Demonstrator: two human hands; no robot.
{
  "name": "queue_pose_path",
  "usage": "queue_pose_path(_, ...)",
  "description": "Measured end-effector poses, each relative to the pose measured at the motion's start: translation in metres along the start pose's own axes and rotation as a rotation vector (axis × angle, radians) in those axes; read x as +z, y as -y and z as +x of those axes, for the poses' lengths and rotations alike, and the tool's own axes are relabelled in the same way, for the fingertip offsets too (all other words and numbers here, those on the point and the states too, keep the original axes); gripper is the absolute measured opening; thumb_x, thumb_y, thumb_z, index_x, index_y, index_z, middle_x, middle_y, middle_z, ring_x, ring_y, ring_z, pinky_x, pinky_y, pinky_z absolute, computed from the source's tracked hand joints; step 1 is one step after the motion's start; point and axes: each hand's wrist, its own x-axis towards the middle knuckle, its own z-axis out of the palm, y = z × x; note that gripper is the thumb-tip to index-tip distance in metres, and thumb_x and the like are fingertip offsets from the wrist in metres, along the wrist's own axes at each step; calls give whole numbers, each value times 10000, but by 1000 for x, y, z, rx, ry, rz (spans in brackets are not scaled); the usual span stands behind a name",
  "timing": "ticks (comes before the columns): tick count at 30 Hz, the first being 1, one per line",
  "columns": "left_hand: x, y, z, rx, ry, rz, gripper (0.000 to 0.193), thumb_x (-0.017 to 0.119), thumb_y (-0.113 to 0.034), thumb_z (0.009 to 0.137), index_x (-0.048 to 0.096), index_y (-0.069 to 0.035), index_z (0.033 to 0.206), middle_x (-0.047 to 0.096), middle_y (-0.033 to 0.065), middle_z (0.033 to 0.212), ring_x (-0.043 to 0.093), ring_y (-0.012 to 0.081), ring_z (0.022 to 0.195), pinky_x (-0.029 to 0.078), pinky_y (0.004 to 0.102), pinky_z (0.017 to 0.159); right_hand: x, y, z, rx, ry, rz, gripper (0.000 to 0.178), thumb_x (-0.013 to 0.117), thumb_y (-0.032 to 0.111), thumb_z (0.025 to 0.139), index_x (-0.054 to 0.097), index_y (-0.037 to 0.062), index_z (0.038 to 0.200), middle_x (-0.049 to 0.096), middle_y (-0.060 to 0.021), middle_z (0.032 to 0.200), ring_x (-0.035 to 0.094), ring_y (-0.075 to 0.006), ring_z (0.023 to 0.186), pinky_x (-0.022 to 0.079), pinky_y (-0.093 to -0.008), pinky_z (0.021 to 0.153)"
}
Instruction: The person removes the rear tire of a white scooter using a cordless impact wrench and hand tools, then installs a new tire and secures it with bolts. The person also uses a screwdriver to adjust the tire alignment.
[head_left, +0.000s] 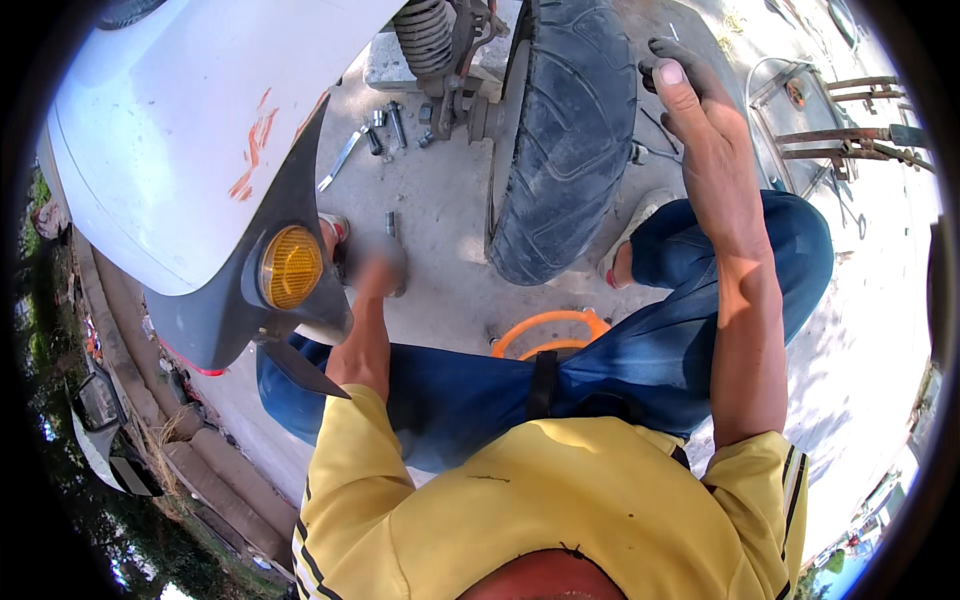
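Observation:
A scooter's black tyre [570, 140] stands upright between my hands, its tread worn and dusty. My right hand [705, 110] is raised just right of the tyre, apart from it, with the fingers curled in and blackened. Whatever those fingers hold, if anything, is hidden. Low on the left, my left hand [375, 262] is a grey blur near the scooter's orange turn signal [291, 267], so its fingers cannot be made out. A socket-like metal piece [390, 222] lies just beyond it. Farther off on the ground is an open-ended wrench [343, 158].
White scooter bodywork [220, 120] fills the upper left, beside a coil spring [425, 38]. Several bolts and sockets [396, 124] lie by the wrench. An orange ring-shaped stool [550, 325] is between my legs. A metal frame with rusty bars [835, 135] stands at right.

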Motion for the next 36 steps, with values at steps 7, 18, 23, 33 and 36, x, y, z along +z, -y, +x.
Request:
queue_pose_path(7, -26, 5, -5, 42, 103, -492, 402, 849, -215, 733, 707, -45, 1069, 676, 141, 1099, 642, 348, 1049, 522, 452, 876, 4, 11, 15, 115, 277, 199, 865, 564, 557, 1035, 237, 2, 1612, 477, -303, 1482, 551, -378, 1337, 454, -405, 1094)
queue_pose_path(18, -135, -78, 46, -274, 270, -884, 385, 607, -121, 907, 628, 67, 1243, 632, 234, 1231, 613, 383, 1131, 476, 481, 1014, 3, 53, 8, 131, 309, 248, 914, 539, 550, 1044, 176, -65, 1612, 396, -339, 1535, 510, -413, 1380, 416, -415, 1131)
queue_pose_path(23, -130, -78, 97, -374, 172, -945, 411, 677, -325, 991, 645, 12, 1224, 717, 257, 1120, 694, 419, 1052, 526, 469, 909, 23, 12, 8, -156, 243, 37, 937, 513, 561, 1049, 154, -106, 1601, 307, -333, 1591, 337, -418, 1491, 275, -431, 1220)
queue_pose_path(33, -63, -48, 176, -497, -593, -1011, 515, 653, -166, 955, 516, 50, 1402, 587, 306, 1302, 524, 492, 1237, 423, 517, 1087, 34, 4, -7, -98, 207, 144, 907, 449, 638, 1050, 161, 21, 1649, 349, -240, 1598, 357, -329, 1487, 313, -421, 1207)
queue_pose_path(36, -71, -63, 192, -553, -662, -1051, 641, 679, -134, 902, 441, 46, 1470, 471, 332, 1425, 449, 513, 1313, 383, 542, 1134, 29, -9, -6, -75, 282, 119, 1027, 484, 642, 1030, -3, -13, 1655, 175, -274, 1669, 201, -336, 1562, 187, -428, 1262)
